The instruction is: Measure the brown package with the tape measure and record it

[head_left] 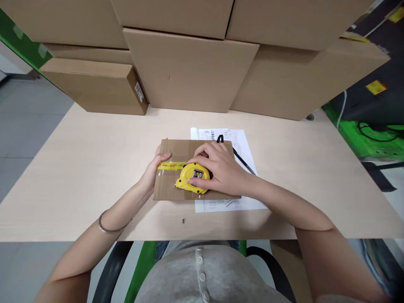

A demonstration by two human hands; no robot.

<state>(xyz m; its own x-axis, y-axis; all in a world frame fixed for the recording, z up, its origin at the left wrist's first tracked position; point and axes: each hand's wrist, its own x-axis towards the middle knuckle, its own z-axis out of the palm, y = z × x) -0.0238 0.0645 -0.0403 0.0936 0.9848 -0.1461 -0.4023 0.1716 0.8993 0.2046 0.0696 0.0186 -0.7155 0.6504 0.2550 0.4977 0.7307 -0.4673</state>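
Observation:
A small flat cardboard box (pixel 189 148) lies in front of me. My left hand (pixel 152 170) grips its left edge, the thumb on top and the other fingers mostly hidden behind the side. My right hand (pixel 219 168) holds a yellow tape measure (pixel 192 179) against the box's top face, with the thumb across the casing and the fingers curled over its far side. A yellow strip (pixel 172 166) with red marks runs from the box's left edge to the tape measure. Behind my right hand a black strap (pixel 243 160) trails onto the paper.
Printed sheets of paper (pixel 249 145) lie partly under the box on the pale wooden table (pixel 78 181). Large cardboard boxes (pixel 189 71) form a wall along the back. A smaller closed box (pixel 94 86) stands at the back left. The table's front edge runs close to my body.

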